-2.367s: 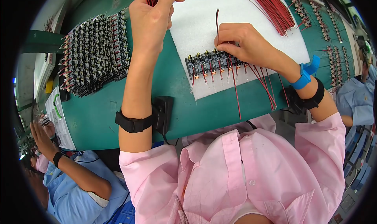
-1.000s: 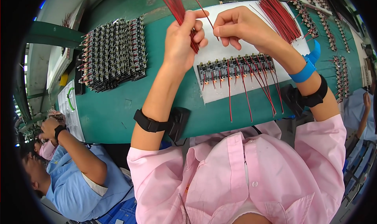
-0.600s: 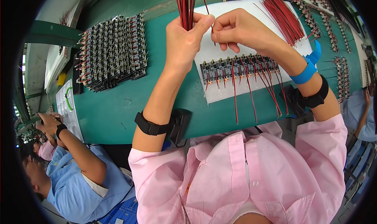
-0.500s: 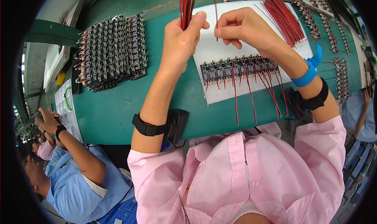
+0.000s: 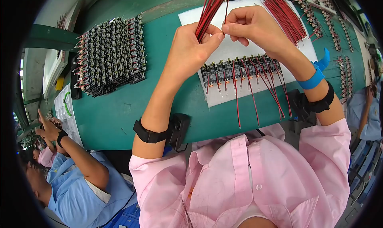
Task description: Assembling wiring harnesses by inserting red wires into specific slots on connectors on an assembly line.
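My left hand (image 5: pixel 194 48) is closed around a bundle of thin red and black wires (image 5: pixel 211 12) that stands up out of the fist. Beside it, my right hand (image 5: pixel 251 26) pinches a single wire (image 5: pixel 227 10) between thumb and finger. The fingertips of both hands almost meet. Below them, a row of small black circuit modules (image 5: pixel 217 73) lies on a white foam sheet (image 5: pixel 223 97). Several red wires (image 5: pixel 254 102) lie across the row's right part, their ends reaching past the foam toward me.
A loose pile of red wires (image 5: pixel 284 18) rests on the foam's far right. Stacked modules (image 5: pixel 111 54) stand on the green table (image 5: pixel 107 120) at left. Strips of small round parts (image 5: pixel 345 78) lie at right. A person in blue (image 5: pixel 79 188) works at left beside a white tray (image 5: pixel 66 108).
My left hand has turned and moved right, tilting the wire bundle toward my right hand. My right hand has shifted slightly right, still pinching a single wire.
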Available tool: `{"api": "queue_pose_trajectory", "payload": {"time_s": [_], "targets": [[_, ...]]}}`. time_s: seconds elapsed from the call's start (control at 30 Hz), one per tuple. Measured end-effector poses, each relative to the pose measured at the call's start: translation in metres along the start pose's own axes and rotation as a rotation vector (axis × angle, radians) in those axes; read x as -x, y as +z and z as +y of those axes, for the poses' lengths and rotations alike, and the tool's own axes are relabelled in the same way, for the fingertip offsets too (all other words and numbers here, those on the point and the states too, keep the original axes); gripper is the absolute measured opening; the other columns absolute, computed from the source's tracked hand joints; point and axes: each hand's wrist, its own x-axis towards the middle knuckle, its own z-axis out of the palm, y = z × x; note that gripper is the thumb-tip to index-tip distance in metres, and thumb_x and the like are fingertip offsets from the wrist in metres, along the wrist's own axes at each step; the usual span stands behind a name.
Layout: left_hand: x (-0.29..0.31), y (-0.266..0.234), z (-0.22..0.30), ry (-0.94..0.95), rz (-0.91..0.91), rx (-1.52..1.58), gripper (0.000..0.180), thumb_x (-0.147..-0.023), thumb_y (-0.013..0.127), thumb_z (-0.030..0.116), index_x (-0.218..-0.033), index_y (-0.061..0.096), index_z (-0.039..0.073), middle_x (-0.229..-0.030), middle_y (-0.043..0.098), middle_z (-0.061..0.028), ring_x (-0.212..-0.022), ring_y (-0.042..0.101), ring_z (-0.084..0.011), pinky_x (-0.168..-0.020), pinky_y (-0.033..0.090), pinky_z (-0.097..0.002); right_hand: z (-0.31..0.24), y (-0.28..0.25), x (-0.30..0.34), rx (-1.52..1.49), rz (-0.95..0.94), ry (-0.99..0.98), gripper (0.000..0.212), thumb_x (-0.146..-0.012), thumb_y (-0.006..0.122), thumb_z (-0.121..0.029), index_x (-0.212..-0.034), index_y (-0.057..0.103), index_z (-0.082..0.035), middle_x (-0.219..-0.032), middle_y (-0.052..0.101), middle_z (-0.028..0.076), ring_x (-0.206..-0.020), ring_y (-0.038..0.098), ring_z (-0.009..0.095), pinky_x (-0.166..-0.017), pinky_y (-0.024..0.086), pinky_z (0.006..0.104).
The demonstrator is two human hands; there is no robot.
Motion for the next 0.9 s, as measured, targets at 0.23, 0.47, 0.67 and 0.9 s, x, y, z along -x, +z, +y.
{"api": "queue_pose_trajectory", "payload": {"time_s": [0.23,0.47,0.67,0.9], "targets": [[0.0,-0.003,0.001,0.046,-0.031,-0.176,0.014,-0.067,0.059,0.015,-0.066,0.054,0.001,-0.046,0.037,0.0039,-0.042,0.032,-0.0042,-0.039,0.024,-0.0223,0.001,0.002,0.006,0.052,-0.028,0.004,0.014,-0.074,0.057,-0.014,-0.073,0.055,0.0,-0.057,0.049,0.0,-0.049,0.042,0.004,-0.043,0.032,0.0173],[-0.004,-0.02,-0.002,0.01,-0.163,-0.184,0.02,-0.065,0.062,0.019,-0.064,0.054,0.0,-0.048,0.038,0.004,-0.045,0.035,-0.0047,-0.041,0.025,-0.0217,0.012,0.007,0.008,0.035,-0.102,0.051,0.013,-0.073,0.057,-0.012,-0.073,0.055,0.001,-0.059,0.048,-0.001,-0.053,0.043,0.004,-0.046,0.034,0.0182],[-0.004,-0.033,0.007,0.003,0.065,-0.101,0.028,-0.066,0.064,0.027,-0.064,0.054,0.001,-0.052,0.042,0.0039,-0.046,0.035,-0.0044,-0.04,0.024,-0.0214,0.022,0.011,0.006,0.335,-0.218,-0.046,0.008,-0.072,0.055,-0.006,-0.07,0.052,0.001,-0.058,0.045,-0.001,-0.055,0.04,0.006,-0.05,0.034,0.0203],[-0.017,-0.035,-0.003,0.148,-0.079,0.429,0.034,-0.078,0.053,0.032,-0.057,0.041,0.009,-0.048,0.031,0.0045,-0.039,0.025,-0.0032,-0.034,0.018,-0.0198,0.021,0.012,0.006,0.435,-0.243,-0.051,0.007,-0.072,0.055,-0.004,-0.07,0.052,0.002,-0.057,0.046,0.002,-0.054,0.039,0.007,-0.049,0.033,0.0213]]}}
